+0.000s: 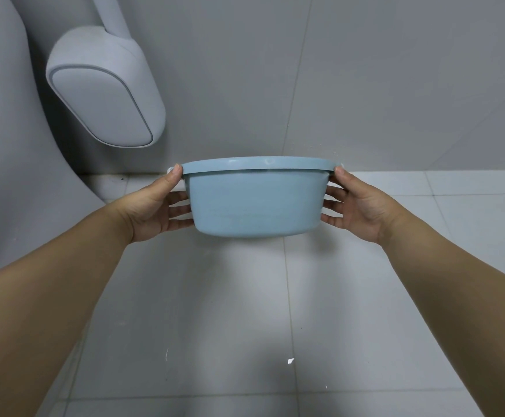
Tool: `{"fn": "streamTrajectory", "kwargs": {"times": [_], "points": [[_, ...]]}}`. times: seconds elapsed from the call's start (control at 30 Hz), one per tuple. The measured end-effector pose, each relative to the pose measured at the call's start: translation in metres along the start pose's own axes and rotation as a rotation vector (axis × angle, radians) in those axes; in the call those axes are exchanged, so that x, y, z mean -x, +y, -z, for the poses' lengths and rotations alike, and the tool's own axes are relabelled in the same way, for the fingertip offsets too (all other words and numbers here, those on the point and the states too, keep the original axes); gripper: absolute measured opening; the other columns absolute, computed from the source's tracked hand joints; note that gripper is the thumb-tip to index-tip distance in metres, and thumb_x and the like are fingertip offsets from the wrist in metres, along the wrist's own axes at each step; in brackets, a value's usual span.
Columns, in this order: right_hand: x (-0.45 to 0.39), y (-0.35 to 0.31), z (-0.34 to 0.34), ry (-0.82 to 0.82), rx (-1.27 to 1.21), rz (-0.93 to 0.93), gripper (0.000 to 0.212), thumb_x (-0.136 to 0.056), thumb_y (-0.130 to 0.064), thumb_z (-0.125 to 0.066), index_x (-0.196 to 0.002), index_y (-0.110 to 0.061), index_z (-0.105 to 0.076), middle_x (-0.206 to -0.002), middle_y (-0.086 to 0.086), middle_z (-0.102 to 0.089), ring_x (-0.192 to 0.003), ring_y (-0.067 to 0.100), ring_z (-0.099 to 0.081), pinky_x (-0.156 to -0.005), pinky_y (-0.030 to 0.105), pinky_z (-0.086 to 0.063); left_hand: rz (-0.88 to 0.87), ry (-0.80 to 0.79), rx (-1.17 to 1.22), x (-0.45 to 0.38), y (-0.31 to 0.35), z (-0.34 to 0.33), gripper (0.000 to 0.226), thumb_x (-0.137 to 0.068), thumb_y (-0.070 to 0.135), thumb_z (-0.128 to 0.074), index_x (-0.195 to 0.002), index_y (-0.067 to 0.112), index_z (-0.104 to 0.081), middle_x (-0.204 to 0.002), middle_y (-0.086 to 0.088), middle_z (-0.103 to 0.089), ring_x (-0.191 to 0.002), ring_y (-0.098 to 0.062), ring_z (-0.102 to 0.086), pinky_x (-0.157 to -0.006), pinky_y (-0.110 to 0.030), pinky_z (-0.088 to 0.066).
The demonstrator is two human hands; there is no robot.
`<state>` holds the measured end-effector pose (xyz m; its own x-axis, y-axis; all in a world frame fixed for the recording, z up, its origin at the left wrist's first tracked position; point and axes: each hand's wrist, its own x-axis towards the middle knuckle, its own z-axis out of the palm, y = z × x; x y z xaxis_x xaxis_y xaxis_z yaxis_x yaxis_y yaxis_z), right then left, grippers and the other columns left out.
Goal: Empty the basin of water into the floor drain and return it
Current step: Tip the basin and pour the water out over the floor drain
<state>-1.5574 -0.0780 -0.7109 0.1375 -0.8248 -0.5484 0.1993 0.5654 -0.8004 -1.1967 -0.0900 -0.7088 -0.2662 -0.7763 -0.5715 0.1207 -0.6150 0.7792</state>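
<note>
Head view: round pale-blue plastic basin [255,200] held up in mid-air at arm's length, above a floor of pale grey tiles [230,326] and in front of a grey tiled wall [365,85]. Rim level or tipped slightly away, so only the outer side and underside visible; inside hidden, water or none impossible to tell. Left hand [151,209] gripping the left edge, thumb hooked over the rim, fingers spread flat along the wall beneath. Right hand [362,206] mirroring it on the right edge, thumb on the rim, fingers fanned against the side. Both arms stretched forward, bare. Up left, a grey rounded fixture [103,88] mounted on the wall, well apart from the basin

No floor drain anywhere in view. No stream, no puddle on the tiles. Judged stage: either carrying toward the drain or just after the pour; returning the basin certainly left to do
</note>
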Motion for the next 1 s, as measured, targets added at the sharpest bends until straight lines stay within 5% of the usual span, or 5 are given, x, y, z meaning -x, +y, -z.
{"fn": "streamTrajectory", "kwargs": {"times": [0.57,0.87,1.0], "points": [[-0.0018,-0.0004,-0.0011,-0.002,0.009,0.003,0.039,-0.079,-0.052,-0.067,-0.112,-0.031,-0.066,-0.115,-0.007,-0.071,-0.116,0.02,-0.062,-0.107,0.047,-0.044,-0.048,-0.056,-0.099,-0.0004,-0.0034,0.0059,0.124,-0.035,0.05,-0.098,-0.146,0.03,-0.045,-0.134,0.002,-0.063,-0.109,-0.019,-0.069,-0.083,-0.032,-0.059],[-0.0078,0.004,0.0052,-0.073,0.031,0.02,0.08,-0.044,-0.052,-0.093,-0.114,-0.027,-0.065,-0.116,-0.01,-0.068,-0.107,0.016,-0.064,-0.1,0.04,-0.049,-0.058,-0.018,-0.105,-0.002,-0.0006,0.0038,0.128,-0.03,0.052,-0.098,-0.144,0.031,-0.046,-0.13,0.005,-0.066,-0.108,-0.017,-0.07,-0.08,-0.029,-0.058],[-0.0102,0.0041,0.0027,-0.043,0.028,0.02,0.066,-0.06,-0.041,-0.09,-0.117,-0.024,-0.063,-0.116,-0.009,-0.068,-0.106,0.017,-0.064,-0.099,0.039,-0.05,-0.058,-0.008,-0.111,-0.0034,-0.001,0.0039,0.129,-0.029,0.053,-0.098,-0.145,0.03,-0.045,-0.133,0.003,-0.065,-0.108,-0.018,-0.07,-0.08,-0.03,-0.058]]}}
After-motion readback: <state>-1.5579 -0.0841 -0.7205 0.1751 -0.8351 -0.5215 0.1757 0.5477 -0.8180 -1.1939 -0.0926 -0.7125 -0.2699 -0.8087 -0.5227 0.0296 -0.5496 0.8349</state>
